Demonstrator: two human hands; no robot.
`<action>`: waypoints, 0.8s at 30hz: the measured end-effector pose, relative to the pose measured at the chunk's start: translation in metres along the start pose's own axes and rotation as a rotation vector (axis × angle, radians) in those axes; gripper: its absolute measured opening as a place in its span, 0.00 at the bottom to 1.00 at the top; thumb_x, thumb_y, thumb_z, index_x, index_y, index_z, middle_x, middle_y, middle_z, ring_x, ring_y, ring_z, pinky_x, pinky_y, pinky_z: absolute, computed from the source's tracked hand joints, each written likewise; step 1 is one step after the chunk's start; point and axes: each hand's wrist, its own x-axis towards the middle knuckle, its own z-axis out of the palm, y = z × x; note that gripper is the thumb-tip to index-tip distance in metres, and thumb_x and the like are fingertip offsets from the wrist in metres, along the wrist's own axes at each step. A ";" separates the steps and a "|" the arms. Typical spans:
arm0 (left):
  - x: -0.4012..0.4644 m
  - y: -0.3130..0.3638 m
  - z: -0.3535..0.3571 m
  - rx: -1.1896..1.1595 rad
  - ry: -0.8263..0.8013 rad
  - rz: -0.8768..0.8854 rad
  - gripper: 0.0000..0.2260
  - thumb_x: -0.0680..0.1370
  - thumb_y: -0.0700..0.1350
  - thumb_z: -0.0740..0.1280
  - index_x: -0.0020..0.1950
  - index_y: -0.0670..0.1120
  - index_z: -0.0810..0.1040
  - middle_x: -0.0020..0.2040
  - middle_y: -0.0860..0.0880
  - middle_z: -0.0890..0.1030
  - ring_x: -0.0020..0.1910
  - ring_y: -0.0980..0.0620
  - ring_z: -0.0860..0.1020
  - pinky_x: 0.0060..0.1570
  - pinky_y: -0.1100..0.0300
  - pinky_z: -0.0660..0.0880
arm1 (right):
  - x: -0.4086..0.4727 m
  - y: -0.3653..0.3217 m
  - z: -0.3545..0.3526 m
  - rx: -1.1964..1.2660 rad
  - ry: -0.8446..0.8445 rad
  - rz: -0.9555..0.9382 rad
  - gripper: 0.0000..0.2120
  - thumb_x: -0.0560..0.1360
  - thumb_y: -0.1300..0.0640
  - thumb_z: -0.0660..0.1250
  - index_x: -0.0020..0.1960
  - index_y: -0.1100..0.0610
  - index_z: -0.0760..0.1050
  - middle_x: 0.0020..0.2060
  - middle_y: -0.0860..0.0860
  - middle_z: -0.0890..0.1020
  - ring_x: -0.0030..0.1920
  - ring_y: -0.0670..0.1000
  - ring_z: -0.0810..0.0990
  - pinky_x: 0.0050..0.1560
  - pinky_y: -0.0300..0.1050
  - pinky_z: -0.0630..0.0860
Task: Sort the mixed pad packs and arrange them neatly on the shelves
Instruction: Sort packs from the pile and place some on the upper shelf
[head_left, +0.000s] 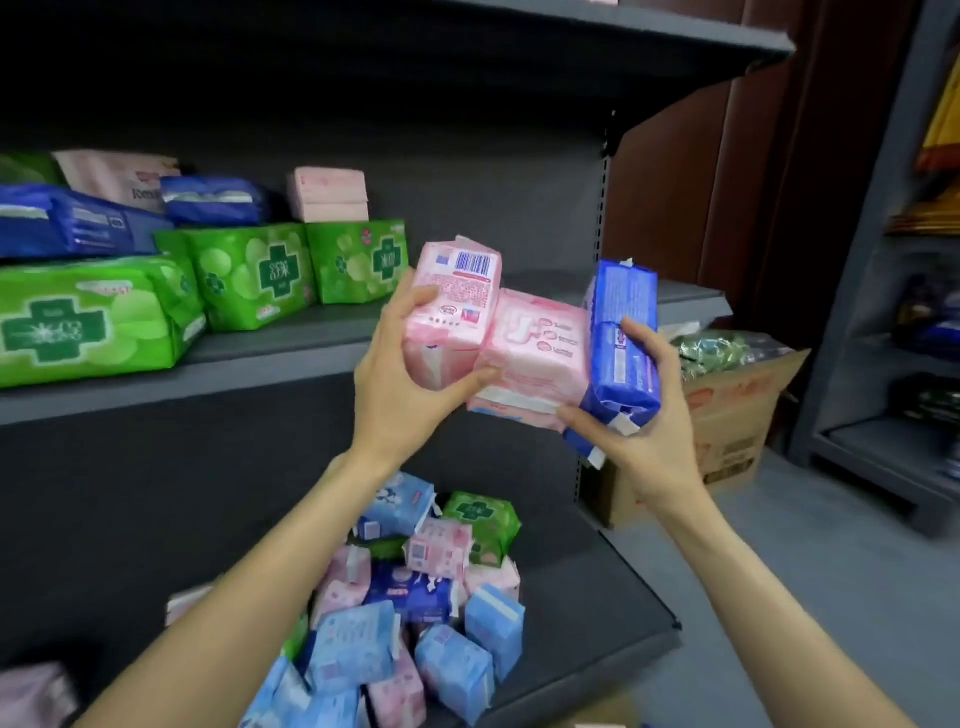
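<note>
Gripping pink packs (498, 332), blue pack (623, 343) before shelf (291, 358); green packs (249, 275) left; both hands' fingers (636, 332) grasping.

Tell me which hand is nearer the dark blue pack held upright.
Right. The right hand grips the dark blue pack itself; the left hand is off to its left, holding a pink pack.

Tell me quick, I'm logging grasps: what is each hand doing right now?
Left hand: grips the pink pack with the barcode.
Right hand: grips the dark blue pack, with another pink pack pressed against it.
</note>
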 end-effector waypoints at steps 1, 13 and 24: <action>-0.015 0.001 0.002 -0.003 -0.008 -0.006 0.33 0.63 0.61 0.76 0.64 0.63 0.65 0.73 0.51 0.67 0.68 0.55 0.70 0.64 0.50 0.72 | -0.017 0.001 -0.004 -0.006 0.014 0.011 0.37 0.62 0.49 0.77 0.67 0.45 0.64 0.67 0.48 0.67 0.67 0.47 0.69 0.64 0.49 0.72; -0.209 -0.059 0.046 0.129 -0.367 -0.340 0.31 0.63 0.63 0.76 0.60 0.62 0.64 0.67 0.60 0.69 0.63 0.60 0.69 0.55 0.64 0.68 | -0.212 0.071 -0.043 -0.227 -0.082 0.542 0.35 0.58 0.45 0.78 0.62 0.39 0.67 0.61 0.47 0.75 0.58 0.48 0.76 0.60 0.51 0.74; -0.387 -0.166 0.079 0.108 -0.637 -0.769 0.33 0.63 0.54 0.80 0.61 0.56 0.66 0.61 0.61 0.71 0.57 0.60 0.71 0.54 0.60 0.69 | -0.397 0.171 -0.022 -0.382 -0.116 0.858 0.35 0.62 0.51 0.80 0.62 0.42 0.65 0.63 0.48 0.70 0.61 0.52 0.72 0.60 0.44 0.71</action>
